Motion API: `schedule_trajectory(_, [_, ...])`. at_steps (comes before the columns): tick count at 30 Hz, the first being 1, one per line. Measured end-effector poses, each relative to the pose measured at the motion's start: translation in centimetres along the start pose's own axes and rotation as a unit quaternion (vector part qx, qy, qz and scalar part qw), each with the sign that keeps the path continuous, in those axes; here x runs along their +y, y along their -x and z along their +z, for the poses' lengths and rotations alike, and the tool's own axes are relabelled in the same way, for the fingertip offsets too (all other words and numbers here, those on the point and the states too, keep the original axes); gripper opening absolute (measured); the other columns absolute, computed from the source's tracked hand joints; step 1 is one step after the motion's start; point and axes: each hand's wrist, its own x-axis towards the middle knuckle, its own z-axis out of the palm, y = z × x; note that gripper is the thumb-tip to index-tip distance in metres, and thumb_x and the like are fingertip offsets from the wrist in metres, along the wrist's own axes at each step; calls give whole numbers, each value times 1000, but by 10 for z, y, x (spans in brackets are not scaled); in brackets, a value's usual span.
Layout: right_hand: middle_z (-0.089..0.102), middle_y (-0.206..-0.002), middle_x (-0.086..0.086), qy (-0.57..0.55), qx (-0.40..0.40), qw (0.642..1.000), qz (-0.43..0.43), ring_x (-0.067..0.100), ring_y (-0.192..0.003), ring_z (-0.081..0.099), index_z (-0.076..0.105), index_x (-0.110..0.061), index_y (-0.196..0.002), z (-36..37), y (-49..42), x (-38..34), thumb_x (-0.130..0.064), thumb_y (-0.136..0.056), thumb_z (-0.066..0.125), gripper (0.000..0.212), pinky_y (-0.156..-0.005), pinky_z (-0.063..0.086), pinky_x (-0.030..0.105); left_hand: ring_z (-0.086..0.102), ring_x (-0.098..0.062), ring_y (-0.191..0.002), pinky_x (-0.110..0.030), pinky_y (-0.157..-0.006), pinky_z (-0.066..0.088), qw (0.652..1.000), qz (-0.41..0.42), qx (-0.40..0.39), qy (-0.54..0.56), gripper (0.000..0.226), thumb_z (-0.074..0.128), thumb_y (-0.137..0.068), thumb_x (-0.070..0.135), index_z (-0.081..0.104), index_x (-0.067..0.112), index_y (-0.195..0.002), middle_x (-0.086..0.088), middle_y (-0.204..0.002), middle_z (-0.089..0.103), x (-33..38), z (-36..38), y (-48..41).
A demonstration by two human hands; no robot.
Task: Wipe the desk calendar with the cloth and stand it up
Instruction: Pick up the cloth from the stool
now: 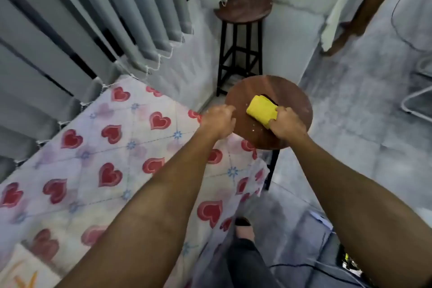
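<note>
A folded yellow cloth [261, 110] lies on a round dark wooden stool top [297, 100]. My right hand [286, 124] grips the cloth's near right end. A thin dark object [268, 98] peeks out from under the cloth's far edge; it may be the desk calendar, lying flat and mostly hidden. My left hand [218, 120] hovers at the stool's left edge with its fingers curled and nothing visible in them. A few pale crumbs dot the stool top near the cloth.
A bed with a red-heart sheet [105, 159] fills the left. A second, taller stool [243, 7] stands behind by the wall. Vertical blinds [93, 18] hang at the left. Another person's leg [355, 23] shows at the upper right. Cables [327, 264] lie on the floor.
</note>
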Motion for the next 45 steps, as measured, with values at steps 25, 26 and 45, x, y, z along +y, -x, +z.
schedule_trajectory(25, [60,-81,9,-262,-39,963,50,22,-75,55,66,-1,-93,16,-73,44,-24,-75,76,31,-60,42,29,54,-27,-77,-30,-56,37,925,-168,-108,323,27,67,-77,25,49,11,-64,-3,-70,51,35,46,-110])
schedule_trajectory(26, [57,-74,7,-285,-47,957,41,19,-68,51,67,1,-87,11,-70,38,-19,-75,75,25,-54,41,24,51,-24,-74,-29,-54,36,916,-170,-103,349,23,66,-77,22,51,10,-65,-2,-68,50,33,37,-102])
schedule_trajectory(45, [76,-99,8,-321,-439,813,-207,21,-91,71,69,-13,-99,46,162,-263,-34,-63,76,42,-80,55,34,55,-15,-96,-31,-85,47,824,-153,231,495,29,56,-92,7,57,7,-121,-5,-108,60,-137,-118,277])
